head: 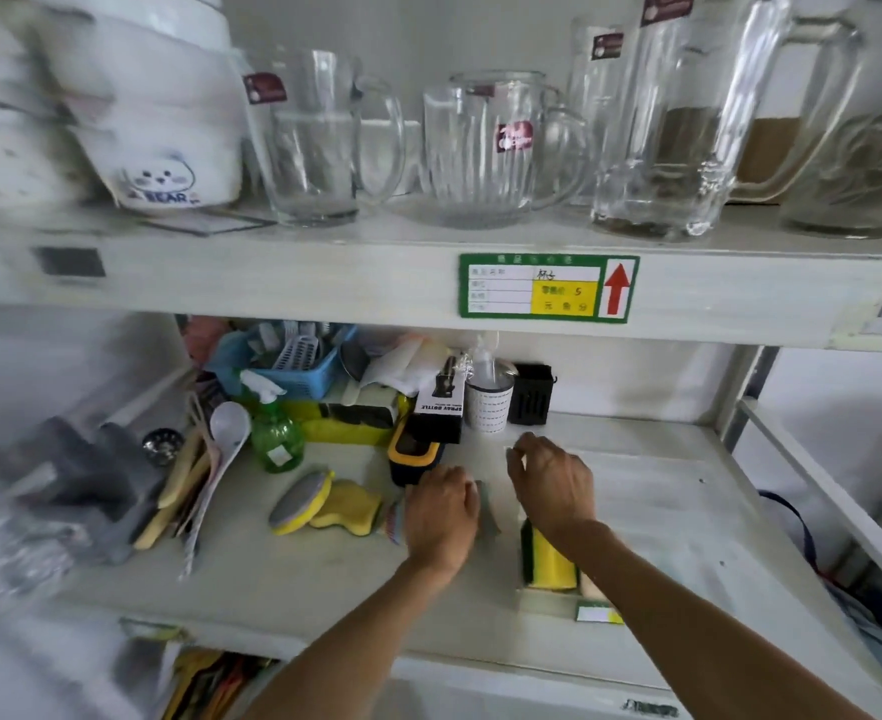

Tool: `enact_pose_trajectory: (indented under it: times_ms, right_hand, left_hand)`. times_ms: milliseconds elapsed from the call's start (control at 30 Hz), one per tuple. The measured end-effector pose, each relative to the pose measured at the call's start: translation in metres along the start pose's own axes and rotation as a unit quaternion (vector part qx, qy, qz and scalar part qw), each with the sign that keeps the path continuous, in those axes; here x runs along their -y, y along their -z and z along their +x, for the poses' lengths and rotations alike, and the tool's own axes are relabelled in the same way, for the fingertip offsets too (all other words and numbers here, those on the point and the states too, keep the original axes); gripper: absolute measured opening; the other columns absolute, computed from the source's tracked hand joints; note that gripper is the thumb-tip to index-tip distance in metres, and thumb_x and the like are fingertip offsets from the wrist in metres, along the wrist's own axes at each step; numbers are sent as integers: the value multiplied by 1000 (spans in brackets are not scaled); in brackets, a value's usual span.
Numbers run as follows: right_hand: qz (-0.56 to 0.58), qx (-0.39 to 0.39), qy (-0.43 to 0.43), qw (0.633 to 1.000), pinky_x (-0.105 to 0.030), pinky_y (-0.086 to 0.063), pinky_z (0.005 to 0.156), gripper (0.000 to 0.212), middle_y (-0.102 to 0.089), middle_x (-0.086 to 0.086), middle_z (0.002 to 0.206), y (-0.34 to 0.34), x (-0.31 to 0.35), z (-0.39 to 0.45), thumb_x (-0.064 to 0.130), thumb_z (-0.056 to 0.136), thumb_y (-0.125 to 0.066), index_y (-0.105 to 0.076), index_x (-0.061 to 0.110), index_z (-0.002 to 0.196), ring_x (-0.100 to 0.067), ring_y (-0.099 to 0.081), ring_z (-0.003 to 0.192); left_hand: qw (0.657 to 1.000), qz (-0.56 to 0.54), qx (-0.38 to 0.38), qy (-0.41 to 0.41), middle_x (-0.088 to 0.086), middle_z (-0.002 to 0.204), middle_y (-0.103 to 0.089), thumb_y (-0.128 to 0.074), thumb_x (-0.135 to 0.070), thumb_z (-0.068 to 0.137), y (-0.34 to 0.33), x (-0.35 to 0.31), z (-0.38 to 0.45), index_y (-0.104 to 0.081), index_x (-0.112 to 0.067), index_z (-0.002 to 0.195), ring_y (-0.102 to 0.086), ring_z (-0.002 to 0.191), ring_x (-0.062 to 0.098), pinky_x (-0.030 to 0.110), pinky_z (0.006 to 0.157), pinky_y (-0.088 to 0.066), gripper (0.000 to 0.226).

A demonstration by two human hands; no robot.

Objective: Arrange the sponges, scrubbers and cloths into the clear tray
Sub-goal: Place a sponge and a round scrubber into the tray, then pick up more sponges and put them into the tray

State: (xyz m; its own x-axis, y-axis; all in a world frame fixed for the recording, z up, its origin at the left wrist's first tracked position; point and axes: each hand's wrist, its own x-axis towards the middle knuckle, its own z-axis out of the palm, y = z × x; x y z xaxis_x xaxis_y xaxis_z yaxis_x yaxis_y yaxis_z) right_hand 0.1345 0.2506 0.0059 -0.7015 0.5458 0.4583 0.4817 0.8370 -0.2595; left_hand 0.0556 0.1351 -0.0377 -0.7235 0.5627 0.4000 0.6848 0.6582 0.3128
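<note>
The clear tray (652, 475) lies on the lower shelf's right half, and its walls are hard to make out. A yellow-and-green sponge (548, 561) stands on edge in its near left corner, partly behind my right forearm. My right hand (553, 485) pinches the tray's far left rim. My left hand (441, 514) is closed on a grey scouring pad (488, 511) just left of the tray. Further left on the shelf lie an oval grey-and-yellow scrubber (301, 501), a wavy yellow sponge (347, 509) and a striped cloth (394, 522).
Behind the hands stand a black-and-yellow container (412, 454), a spray-bottle box (441, 402) and a green spray bottle (275, 439). A blue basket (293, 366) and spoons (220, 459) crowd the back left. Glass mugs (480, 148) line the upper shelf.
</note>
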Motion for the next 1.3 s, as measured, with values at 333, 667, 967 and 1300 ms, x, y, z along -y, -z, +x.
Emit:
enact_pose_trajectory:
  times_ms: [333,667,967,1300]
  right_hand:
    - [-11,164,82,983,-36,-46,79,19,-67,-8,104,-67,77,-7,24,94,-43,-55,13,104,-32,-65,94]
    - [-26,267,104,958,-42,-47,85,33,-52,-16,122,-109,137,7,23,92,-52,-51,8,121,-37,-55,110]
    - [-66,335,110,933,-46,-46,94,45,-44,-16,136,-138,169,25,19,95,-48,-37,9,138,-37,-48,124]
    - [-110,326,113,932,-51,-34,103,49,-57,-14,128,-158,178,17,25,86,-63,-44,13,129,-36,-50,120]
  left_hand:
    - [993,32,-1,110,4,80,-67,-41,-27,80,13,126,-17,-64,-21,77,-67,75,26,36,62,-52,24]
    - [977,25,27,212,15,112,-56,-73,-29,73,21,200,-18,-53,-10,116,-57,105,35,44,76,-53,52]
    - [977,0,117,177,13,142,-38,-63,-29,82,9,209,-1,-32,-14,143,-43,126,33,41,101,-43,70]
    - [977,21,109,181,15,125,-49,-65,-18,81,2,207,-1,-41,-11,134,-50,111,35,45,85,-51,59]
